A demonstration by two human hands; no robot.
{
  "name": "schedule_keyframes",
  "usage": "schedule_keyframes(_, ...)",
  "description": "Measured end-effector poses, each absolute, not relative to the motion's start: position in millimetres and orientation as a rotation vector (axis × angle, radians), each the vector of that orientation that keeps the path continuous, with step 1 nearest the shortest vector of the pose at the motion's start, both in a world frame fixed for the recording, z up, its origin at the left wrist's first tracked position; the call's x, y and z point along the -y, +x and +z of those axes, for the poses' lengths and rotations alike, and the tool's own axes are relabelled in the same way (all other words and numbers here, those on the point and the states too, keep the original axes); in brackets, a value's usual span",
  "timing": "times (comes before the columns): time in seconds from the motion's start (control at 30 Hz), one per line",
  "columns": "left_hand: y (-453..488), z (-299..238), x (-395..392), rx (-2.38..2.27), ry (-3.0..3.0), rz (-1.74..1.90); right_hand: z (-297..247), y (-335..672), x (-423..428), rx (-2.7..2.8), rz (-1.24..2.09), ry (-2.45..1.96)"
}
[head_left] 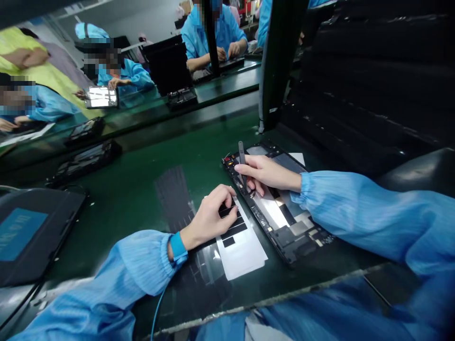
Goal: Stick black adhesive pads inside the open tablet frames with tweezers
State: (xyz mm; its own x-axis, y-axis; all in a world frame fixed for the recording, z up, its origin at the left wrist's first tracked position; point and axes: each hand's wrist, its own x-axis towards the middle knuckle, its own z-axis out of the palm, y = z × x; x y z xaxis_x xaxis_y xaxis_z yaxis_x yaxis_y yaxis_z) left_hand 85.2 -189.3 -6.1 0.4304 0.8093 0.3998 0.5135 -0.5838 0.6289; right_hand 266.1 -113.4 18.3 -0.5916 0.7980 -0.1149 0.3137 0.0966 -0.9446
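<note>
My right hand [265,173] grips a dark tweezer-like tool [242,158], its tip down on the left edge of an opened tablet [284,222] that lies on the green belt. My left hand [213,215] rests with curled fingers on a white backing sheet [241,244] carrying black adhesive strips, right beside the tablet. Whether those fingers pinch a strip is hidden. Both arms wear blue sleeves, and a blue wrist strap [177,247] with a cord circles my left wrist.
A dark tray with a blue pad [31,232] sits at the left. Black device frames [85,158] lie farther along the belt. Stacked black trays [373,85] rise at the right. Several people in blue coats work across the line.
</note>
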Motion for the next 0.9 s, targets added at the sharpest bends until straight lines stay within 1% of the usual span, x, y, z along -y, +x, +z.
schedule_keyframes(0.53, 82.0, -7.5, 193.4, -0.892, 2.443, 0.933, 17.9, 263.1, 114.5, 1.941, 1.458, -1.102)
schedule_keyframes(0.9, 83.3, -5.7, 193.9, -0.892, 2.542, 0.742, 20.6, 261.5, 116.9, 1.98, 1.347, -1.145)
